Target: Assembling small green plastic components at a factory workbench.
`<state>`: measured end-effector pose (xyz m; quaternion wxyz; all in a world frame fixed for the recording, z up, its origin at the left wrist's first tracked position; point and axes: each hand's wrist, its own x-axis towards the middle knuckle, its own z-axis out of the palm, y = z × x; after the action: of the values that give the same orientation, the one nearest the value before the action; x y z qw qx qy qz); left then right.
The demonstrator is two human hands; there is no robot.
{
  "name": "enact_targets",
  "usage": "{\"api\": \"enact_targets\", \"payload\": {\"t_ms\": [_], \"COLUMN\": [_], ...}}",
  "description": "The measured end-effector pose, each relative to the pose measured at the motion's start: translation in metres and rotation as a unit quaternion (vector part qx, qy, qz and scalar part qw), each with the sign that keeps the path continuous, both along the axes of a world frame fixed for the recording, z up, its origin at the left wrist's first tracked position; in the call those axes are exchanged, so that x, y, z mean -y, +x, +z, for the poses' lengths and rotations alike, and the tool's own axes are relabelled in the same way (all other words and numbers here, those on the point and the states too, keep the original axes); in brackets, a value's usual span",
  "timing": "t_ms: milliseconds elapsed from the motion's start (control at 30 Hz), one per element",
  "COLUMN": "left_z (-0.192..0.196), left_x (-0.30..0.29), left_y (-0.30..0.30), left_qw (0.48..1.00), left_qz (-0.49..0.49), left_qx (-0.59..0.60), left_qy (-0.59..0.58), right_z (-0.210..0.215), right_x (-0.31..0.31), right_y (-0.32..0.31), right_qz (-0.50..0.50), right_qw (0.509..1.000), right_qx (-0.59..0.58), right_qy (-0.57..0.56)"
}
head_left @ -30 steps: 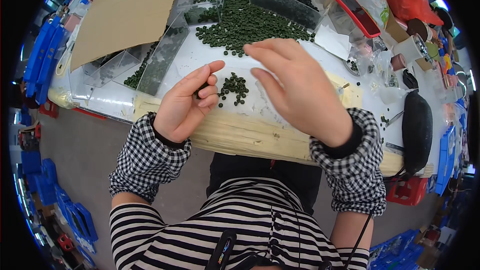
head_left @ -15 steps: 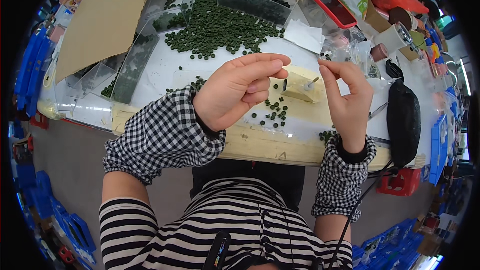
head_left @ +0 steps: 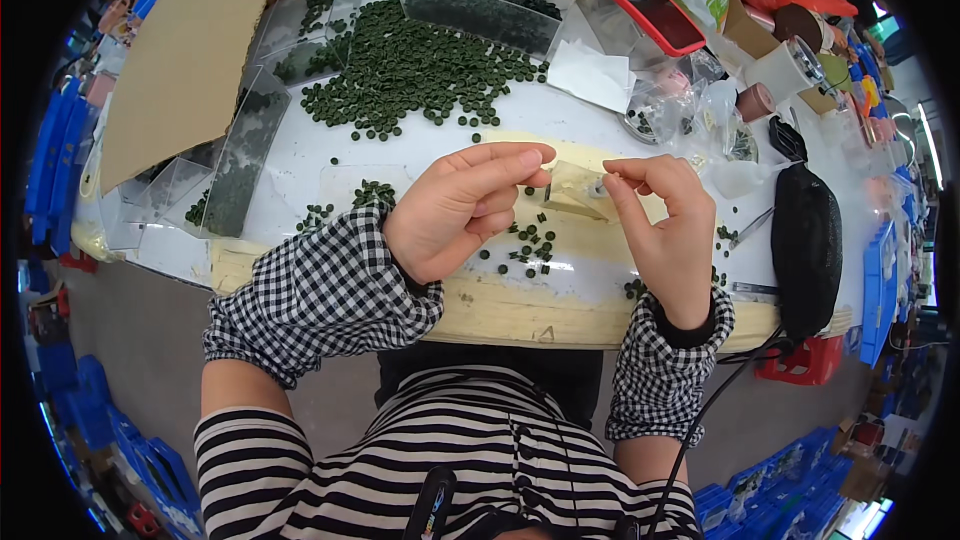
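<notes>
At the far left a large sheet of brown cardboard (head_left: 190, 50) leans over the edge of the white table (head_left: 300, 155), with clear plastic trays (head_left: 240, 155) holding small dark green discs just beside it. A broad heap of loose green discs (head_left: 410, 70) spreads across the table behind the hands, and a smaller scatter (head_left: 525, 245) lies on the surface directly under them.

The left forearm, in a black-and-white checked sleeve, comes in from the lower left and angles up toward the middle. The left hand (head_left: 460, 210) is raised off the table, palm turned toward the right, fingers curled and thumb stretched forward so that thumb and fingertips pinch the left end of a small pale yellow block (head_left: 575, 190).

The right forearm rises almost straight from the lower edge. The right hand (head_left: 665, 230) is upright, back of the hand toward the camera, its index finger and thumb closed on the right end of the same block; a tiny pale piece sits at the pinch, too small to make out. Both hands thus clamp the block between them, held just above the table.

Further right lie a black oblong pouch (head_left: 805, 240), and behind it a red-framed flat case (head_left: 635, 0).
</notes>
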<state>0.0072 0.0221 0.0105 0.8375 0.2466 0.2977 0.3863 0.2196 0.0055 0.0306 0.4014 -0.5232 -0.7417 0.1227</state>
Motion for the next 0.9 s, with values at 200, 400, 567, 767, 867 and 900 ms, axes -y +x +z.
{"api": "enact_targets", "payload": {"t_ms": [200,400,567,767,867,900], "left_z": [0.002,0.001,0.001,-0.003,-0.005,-0.005], "left_x": [0.001,0.003,0.005,0.006,0.006,0.007], "left_y": [0.002,0.001,0.001,0.001,0.002,0.002], "left_qw": [1.000,0.999,0.997,0.997,0.996,0.995], "left_qz": [-0.009,-0.033,-0.058,-0.052,-0.061,-0.063], "left_qx": [0.014,0.035,0.043,0.042,0.059,0.061], "left_qy": [0.002,0.004,0.016,0.035,0.039,0.037], "right_z": [0.002,0.024,0.024,0.002,-0.002,-0.001], "right_x": [0.004,0.014,0.014,0.009,0.009,0.009], "right_y": [-0.001,-0.003,-0.013,-0.021,-0.024,-0.026], "right_qz": [-0.016,-0.083,0.001,0.056,0.076,0.080], "right_qw": [1.000,0.982,0.972,0.959,0.957,0.954], "right_qx": [0.014,-0.120,-0.215,-0.276,-0.279,-0.289], "right_qy": [0.014,0.119,0.098,0.023,0.016,0.010]}}
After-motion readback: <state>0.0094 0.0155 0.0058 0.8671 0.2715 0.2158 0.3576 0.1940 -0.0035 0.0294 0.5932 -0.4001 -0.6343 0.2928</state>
